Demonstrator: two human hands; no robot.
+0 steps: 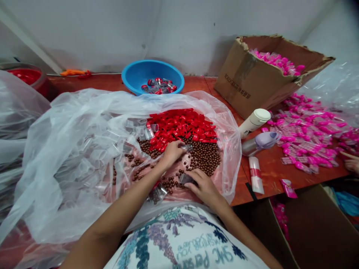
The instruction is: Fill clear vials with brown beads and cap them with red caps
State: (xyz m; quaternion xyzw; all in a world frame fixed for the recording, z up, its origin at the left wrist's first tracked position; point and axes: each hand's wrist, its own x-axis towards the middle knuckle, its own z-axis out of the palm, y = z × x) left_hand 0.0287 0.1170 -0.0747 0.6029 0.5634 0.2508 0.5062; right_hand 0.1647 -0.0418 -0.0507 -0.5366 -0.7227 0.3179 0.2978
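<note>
My left hand (173, 152) is closed on a small clear plastic tube (187, 148), which lies sideways over the brown balls (206, 155). Nearer to me, my right hand (204, 186) grips another clear plastic tube (185, 179), dark inside, between thumb and fingers. Just behind the balls is a heap of red plastic caps (182, 125). Clear empty tubes (89, 164) are piled to the left under thin plastic sheeting. A few filled tubes (157, 193) with red ends lie close to my body, left of my right hand.
Translucent plastic sheeting (75, 101) spreads over the red table (238, 194). At the back stands a blue basin (131, 76) with red-capped tubes. To the right are a cardboard box (238, 80), two bottles (252, 121) and pink-capped tubes (303, 127). Another person's hand (352, 162) shows at the right edge.
</note>
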